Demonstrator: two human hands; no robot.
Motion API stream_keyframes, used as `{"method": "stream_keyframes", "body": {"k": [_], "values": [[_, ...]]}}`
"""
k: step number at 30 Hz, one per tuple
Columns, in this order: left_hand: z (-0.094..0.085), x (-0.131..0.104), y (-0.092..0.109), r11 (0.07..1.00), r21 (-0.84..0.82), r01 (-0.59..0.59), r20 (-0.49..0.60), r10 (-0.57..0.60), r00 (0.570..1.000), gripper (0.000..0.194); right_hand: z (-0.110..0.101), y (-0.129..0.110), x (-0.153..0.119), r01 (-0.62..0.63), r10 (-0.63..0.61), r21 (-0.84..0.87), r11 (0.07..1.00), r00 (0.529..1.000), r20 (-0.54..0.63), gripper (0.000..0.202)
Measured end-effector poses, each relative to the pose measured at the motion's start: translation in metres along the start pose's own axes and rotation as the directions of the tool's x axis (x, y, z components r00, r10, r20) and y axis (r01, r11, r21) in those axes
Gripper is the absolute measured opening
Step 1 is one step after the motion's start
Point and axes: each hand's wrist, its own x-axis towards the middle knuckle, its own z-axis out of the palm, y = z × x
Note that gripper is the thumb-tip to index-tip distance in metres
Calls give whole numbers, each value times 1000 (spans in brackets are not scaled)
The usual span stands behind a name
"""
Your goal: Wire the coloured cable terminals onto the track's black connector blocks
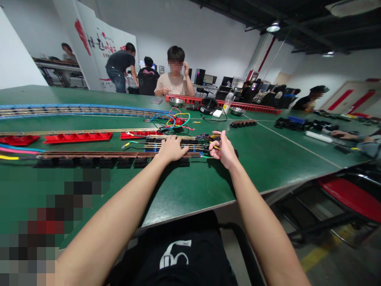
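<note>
Track section [175, 147] sits mid-counter [268, 159], wiring half done by my guess: my left hand [172, 148] flat on its rails, right hand [224, 150] pinching a yellow-tipped wire [214, 142] at its end, loose wires [178, 119] left unconnected.

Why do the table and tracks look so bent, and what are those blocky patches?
Head view: the wide lens bows the green table edge and the blue track; ceiling lamps light it evenly, with soft shadows under the left hand; blocky patches at the lower left and over faces are pixelated.
</note>
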Motion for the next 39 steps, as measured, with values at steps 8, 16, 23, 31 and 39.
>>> {"method": "stream_keyframes", "body": {"k": [8, 16, 23, 31, 39], "values": [[1, 1, -1, 1000, -3, -10, 1, 10, 1000, 61, -8, -10, -2, -130, 135, 319, 939, 991, 8, 38], [1, -1, -1, 1000, -5, -16, 0, 16, 1000, 60, -8, -10, -7, -123, 116, 242, 962, 992, 43, 33], [2, -1, -1, 1000, -14, -12, -10, 12, 1000, 60, 1, 2, -11, 45, -49, -194, 980, 999, -13, 47], [3, 1, -2, 1000, -13, -13, -7, 13, 1000, 62, -2, 13, -8, 298, -225, -564, 770, 954, 197, 41], [3, 1, -2, 1000, -6, -18, -29, 18, 999, 60, -2, 14, -11, 374, -238, -804, 462, 926, 294, 38]]}}
